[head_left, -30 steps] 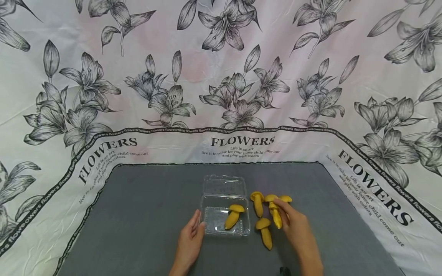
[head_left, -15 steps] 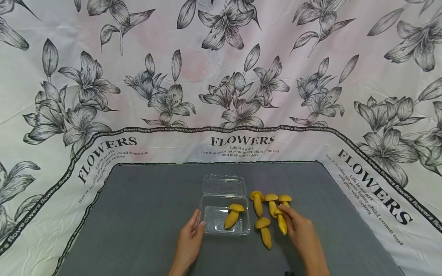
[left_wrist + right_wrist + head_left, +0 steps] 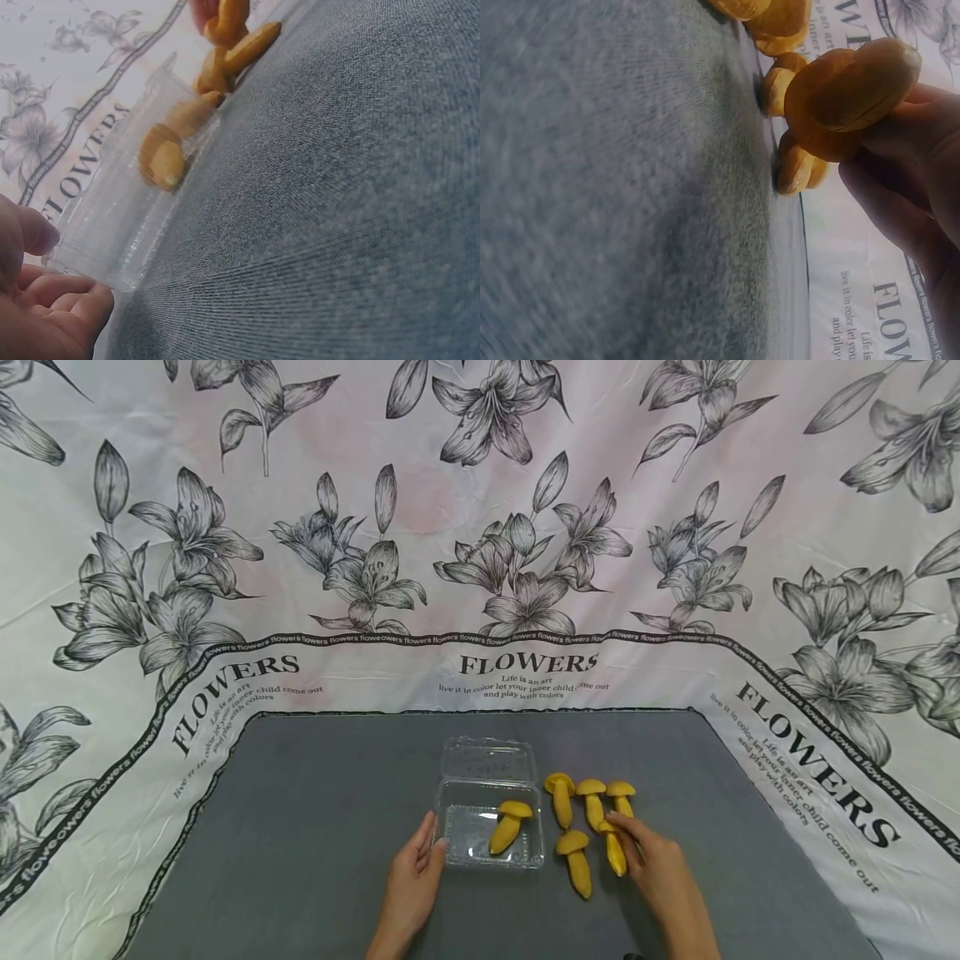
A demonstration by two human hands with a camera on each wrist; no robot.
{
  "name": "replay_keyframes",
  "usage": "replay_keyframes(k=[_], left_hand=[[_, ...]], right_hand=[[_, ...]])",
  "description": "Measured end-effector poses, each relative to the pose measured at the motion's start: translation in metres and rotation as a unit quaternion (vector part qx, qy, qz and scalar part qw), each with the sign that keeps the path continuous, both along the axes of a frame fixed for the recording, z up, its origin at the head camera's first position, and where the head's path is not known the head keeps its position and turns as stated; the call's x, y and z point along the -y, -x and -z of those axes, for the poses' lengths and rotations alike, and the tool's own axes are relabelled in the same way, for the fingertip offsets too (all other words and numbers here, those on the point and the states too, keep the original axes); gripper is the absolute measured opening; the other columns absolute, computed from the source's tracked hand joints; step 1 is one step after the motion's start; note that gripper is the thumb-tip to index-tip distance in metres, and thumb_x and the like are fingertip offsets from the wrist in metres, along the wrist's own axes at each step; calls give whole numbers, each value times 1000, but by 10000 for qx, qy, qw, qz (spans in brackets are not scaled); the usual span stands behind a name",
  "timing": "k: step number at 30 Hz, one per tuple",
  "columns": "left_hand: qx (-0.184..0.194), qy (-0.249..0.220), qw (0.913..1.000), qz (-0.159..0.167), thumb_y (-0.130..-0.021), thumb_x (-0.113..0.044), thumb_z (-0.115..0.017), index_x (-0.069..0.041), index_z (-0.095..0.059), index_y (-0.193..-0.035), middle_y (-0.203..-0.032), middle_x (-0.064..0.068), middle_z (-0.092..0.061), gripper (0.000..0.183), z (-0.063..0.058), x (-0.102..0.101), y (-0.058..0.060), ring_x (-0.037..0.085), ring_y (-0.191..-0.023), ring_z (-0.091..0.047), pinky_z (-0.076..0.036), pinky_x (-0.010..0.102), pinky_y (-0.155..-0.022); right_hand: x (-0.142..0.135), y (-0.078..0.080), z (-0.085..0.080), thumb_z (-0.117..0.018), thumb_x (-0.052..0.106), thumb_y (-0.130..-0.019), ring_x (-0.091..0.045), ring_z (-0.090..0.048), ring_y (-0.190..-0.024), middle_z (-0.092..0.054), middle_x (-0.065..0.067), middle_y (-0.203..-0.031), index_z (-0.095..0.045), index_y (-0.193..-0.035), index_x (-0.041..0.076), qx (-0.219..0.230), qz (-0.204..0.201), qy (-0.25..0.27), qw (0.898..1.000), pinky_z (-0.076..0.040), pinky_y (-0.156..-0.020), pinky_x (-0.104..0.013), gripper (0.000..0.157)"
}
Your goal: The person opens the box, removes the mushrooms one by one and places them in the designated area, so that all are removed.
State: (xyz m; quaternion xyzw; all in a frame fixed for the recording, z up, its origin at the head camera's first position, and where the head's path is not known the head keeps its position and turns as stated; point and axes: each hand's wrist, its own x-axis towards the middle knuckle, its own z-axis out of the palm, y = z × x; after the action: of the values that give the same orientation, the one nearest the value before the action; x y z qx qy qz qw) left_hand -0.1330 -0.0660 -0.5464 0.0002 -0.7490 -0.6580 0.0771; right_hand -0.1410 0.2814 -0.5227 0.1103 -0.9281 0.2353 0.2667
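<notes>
A clear plastic clamshell box (image 3: 463, 839) stands with its lid (image 3: 489, 762) folded back, and one yellow mushroom (image 3: 510, 828) lies inside it. My left hand (image 3: 411, 881) holds the box's left side, thumb and fingers at its wall in the left wrist view. My right hand (image 3: 663, 870) pinches another yellow mushroom (image 3: 616, 855) near its cap, to the right of the box. In the right wrist view this held mushroom (image 3: 862, 90) is above the cloth, its stem pointing toward the camera. My fingertips partly cover its cap in the head view.
Several more yellow mushrooms lie right of the box: one (image 3: 560, 802) beside its corner, two (image 3: 592, 806) farther right, and one (image 3: 576, 865) nearer me. A grey cloth (image 3: 322, 827) covers the table. A white flower-printed sheet (image 3: 360, 677) hangs around it.
My right hand has drawn a mushroom away from the group, slightly right and toward me, then nearly stopped. The left hand and the box have stayed in place.
</notes>
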Motion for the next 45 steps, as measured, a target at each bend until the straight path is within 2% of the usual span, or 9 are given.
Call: replay_keyframes(k=[4, 14, 20, 24, 26, 30, 35, 39, 45], left_hand=[[-60, 2, 10000, 19, -107, -5, -62, 12, -44, -154, -156, 29, -47, 53, 0, 0, 0, 41, -145, -47, -46, 46, -112], [-83, -130, 9998, 104, -108, -5, -62, 11, -43, -155, -157, 27, -47, 54, 2, 0, 2, 38, -147, -46, -45, 42, -114], [-176, -168, 9997, 102, -107, -6, -62, 12, -45, -154, -156, 27, -48, 53, 2, 0, 0, 39, -145, -47, -47, 42, -112], [-245, -237, 9994, 112, -107, -6, -63, 12, -44, -154, -155, 28, -48, 53, 2, 0, -2, 39, -145, -47, -46, 40, -112], [-253, -261, 9993, 98, -107, -6, -63, 12, -45, -154, -155, 28, -49, 53, 2, 0, -1, 39, -145, -47, -46, 41, -113], [-269, -284, 9992, 93, -107, -6, -63, 12, -45, -154, -155, 28, -49, 53, 2, 1, -1, 39, -145, -47, -46, 42, -113], [-268, -254, 9993, 100, -107, -7, -63, 12, -45, -153, -155, 28, -49, 53, 1, 1, -1, 39, -145, -47, -46, 43, -112], [-228, -209, 9995, 66, -107, -6, -63, 12, -46, -153, -155, 28, -50, 53, 2, 1, -1, 39, -144, -48, -47, 41, -112], [-154, -167, 9997, 34, -106, -4, -63, 11, -46, -153, -155, 27, -50, 52, 4, 1, 0, 38, -144, -48, -46, 41, -113]], right_hand=[[-2, 0, 2, -79, -10, -89, -25, -77, -75, -80, -14, -107, -79, -118, 8, 32, -49, -52, 10000, -62, -59, -37, 35], [-3, 1, 5, -80, -5, -90, -13, -66, -60, -81, -13, -102, -79, -118, 10, 328, 72, -62, 9994, -49, -50, -29, 32], [-3, 0, 4, -78, -4, -92, -1, -40, -48, -80, -12, -94, -78, -119, 11, 671, 98, 47, 9977, -36, -49, -25, 30], [-3, 0, 1, -77, -5, -93, -8, -56, -55, -80, -12, -105, -78, -118, 11, 1017, 94, 77, 9947, -42, -51, -26, 30], [-3, 1, -1, -77, -5, -93, -14, -67, -65, -80, -12, -113, -78, -119, 11, 1155, 100, 34, 9932, -45, -54, -27, 31], [-2, 0, -3, -76, -8, -92, -20, -73, -75, -79, -12, -118, -78, -119, 10, 1246, 5, 45, 9922, -43, -55, -26, 33], [-1, -1, -4, -78, -10, -89, -26, -76, -80, -79, -11, -119, -78, -115, 11, 1219, -138, 26, 9924, -43, -55, -27, 33], [-1, -3, -4, -78, -9, -89, -31, -77, -91, -78, -11, -121, -78, -112, 14, 1325, -112, -45, 9911, -54, -60, -33, 32], [-2, -7, -2, -79, -9, -87, -27, -77, -95, -80, -4, -117, -79, -111, 14, 1093, -258, -90, 9936, -61, -69, -38, 34]])
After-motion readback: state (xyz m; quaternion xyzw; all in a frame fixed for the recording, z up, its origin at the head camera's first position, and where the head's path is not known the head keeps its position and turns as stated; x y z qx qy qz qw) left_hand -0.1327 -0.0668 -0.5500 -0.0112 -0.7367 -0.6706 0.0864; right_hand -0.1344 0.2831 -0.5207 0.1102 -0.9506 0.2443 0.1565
